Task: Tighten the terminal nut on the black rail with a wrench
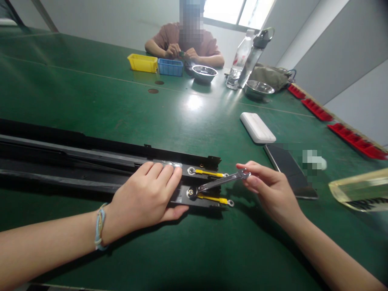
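Note:
My right hand pinches the open end of a combination wrench between thumb and fingers. The wrench's ring end sits around a nut at the lower terminal of two long black metal channels. Yellow wires with ring lugs, a lower one and an upper one, lie at the channel ends; the upper one's inner lug is at another fastener. My left hand is wrapped over the channels just left of the terminals, thumb at the near side, holding them against the table. Its fingertips are partly hidden.
To the right lie a white power bank, a dark phone and a yellowish bottle. Across the green table a person sits behind yellow and blue bins, metal bowls and two bottles. Red trays line the right edge.

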